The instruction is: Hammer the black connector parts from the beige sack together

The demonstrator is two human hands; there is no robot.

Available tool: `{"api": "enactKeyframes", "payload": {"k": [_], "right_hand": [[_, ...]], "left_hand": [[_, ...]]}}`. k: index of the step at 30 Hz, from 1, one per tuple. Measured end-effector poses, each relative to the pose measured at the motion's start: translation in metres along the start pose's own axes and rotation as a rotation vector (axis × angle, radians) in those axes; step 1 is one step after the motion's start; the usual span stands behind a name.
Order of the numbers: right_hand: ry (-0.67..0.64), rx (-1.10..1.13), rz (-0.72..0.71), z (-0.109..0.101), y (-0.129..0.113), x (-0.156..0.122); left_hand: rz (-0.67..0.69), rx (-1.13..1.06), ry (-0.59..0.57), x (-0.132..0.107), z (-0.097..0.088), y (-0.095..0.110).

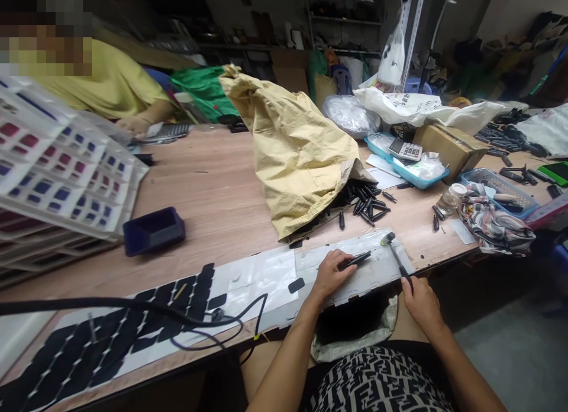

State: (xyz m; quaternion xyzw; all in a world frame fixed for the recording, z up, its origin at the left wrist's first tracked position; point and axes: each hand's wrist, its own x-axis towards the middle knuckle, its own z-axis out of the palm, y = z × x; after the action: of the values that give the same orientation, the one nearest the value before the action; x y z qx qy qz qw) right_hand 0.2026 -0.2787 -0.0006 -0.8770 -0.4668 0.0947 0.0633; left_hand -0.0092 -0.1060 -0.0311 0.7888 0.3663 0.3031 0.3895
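Observation:
My left hand [333,272] is closed on a slim black handle-like piece [360,258], held just over a pale board [346,285] at the table's front edge. My right hand [422,302] grips the black handle of a small hammer [398,259]. Its head is over the right part of the board, a little way from the black piece. Beyond the board, a heap of similar black pieces [366,202] spills from the mouth of a large tan sack [306,151]. An open bag [355,329] hangs below the table edge between my knees.
White sheets with black patches [173,305] and a dark cable [133,305] lie to the left. Also there are a purple bin [153,231] and white baskets [66,163]. Another person's hand [135,125] is across the table. A jar [453,198], cloth [492,222] and blue trays [415,172] stand right.

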Motion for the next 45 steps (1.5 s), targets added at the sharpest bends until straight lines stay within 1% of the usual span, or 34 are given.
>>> {"api": "enactKeyframes", "payload": {"k": [2,4,7,10,12,14,15,16,18,19,21,23,24,25,27,29,30,34,36,38,40,45], "right_hand": [[-0.009,-0.01,0.01,0.001,0.001,0.003],[-0.017,-0.005,0.006,0.003,0.001,0.005],[-0.028,0.01,0.008,0.004,0.0,0.005],[-0.019,0.027,0.001,0.006,0.0,0.004],[-0.003,0.038,-0.011,0.008,0.001,0.004],[0.014,0.047,-0.019,0.011,0.002,0.004],[0.024,0.051,-0.025,0.013,0.003,0.004],[0.035,0.054,-0.031,0.015,0.004,0.004],[0.059,0.064,-0.047,0.018,0.006,0.003],[0.069,0.071,-0.053,0.019,0.007,0.003],[0.08,0.082,-0.059,0.019,0.007,0.003],[0.081,0.085,-0.064,0.018,0.006,0.002],[0.077,0.083,-0.06,0.017,0.005,0.002],[0.069,0.082,-0.054,0.016,0.005,0.001],[0.047,0.086,-0.038,0.014,0.003,0.001],[0.03,0.098,-0.026,0.014,0.003,0.0],[0.026,0.106,-0.022,0.015,0.003,0.0],[0.018,0.149,-0.012,0.019,0.003,0.001],[0.02,0.165,-0.017,0.02,0.005,0.002],[0.036,0.176,-0.031,0.02,0.007,0.003],[0.057,0.204,-0.054,0.02,0.01,0.003],[0.071,0.322,-0.124,0.018,0.009,-0.006]], "left_hand": [[0.023,-0.027,-0.049,-0.007,-0.006,0.009],[0.065,-0.028,-0.105,-0.019,-0.009,0.018],[0.138,0.033,-0.158,-0.043,-0.007,0.029],[0.158,0.112,-0.158,-0.06,-0.001,0.031],[0.152,0.118,-0.127,-0.059,0.0,0.028],[0.112,0.099,-0.044,-0.045,0.0,0.023],[0.062,0.087,0.017,-0.033,-0.001,0.02],[-0.01,0.078,0.086,-0.019,-0.002,0.017],[-0.199,0.079,0.221,0.015,-0.003,0.012],[-0.293,0.101,0.274,0.033,-0.003,0.009],[-0.433,0.196,0.362,0.066,-0.002,0.006],[-0.521,0.287,0.401,0.09,0.0,0.003],[-0.552,0.317,0.398,0.098,0.002,0.002],[-0.576,0.334,0.382,0.103,0.003,0.001],[-0.598,0.334,0.345,0.104,0.003,-0.002],[-0.558,0.296,0.315,0.094,0.001,-0.005],[-0.506,0.265,0.301,0.086,0.0,-0.006],[-0.187,0.137,0.195,0.046,-0.003,-0.009],[-0.081,0.117,0.125,0.028,-0.001,-0.009],[-0.031,0.149,0.079,0.015,0.003,-0.01],[-0.004,0.196,0.067,0.009,0.008,-0.011],[0.024,0.208,0.049,0.01,0.01,-0.013]]}}
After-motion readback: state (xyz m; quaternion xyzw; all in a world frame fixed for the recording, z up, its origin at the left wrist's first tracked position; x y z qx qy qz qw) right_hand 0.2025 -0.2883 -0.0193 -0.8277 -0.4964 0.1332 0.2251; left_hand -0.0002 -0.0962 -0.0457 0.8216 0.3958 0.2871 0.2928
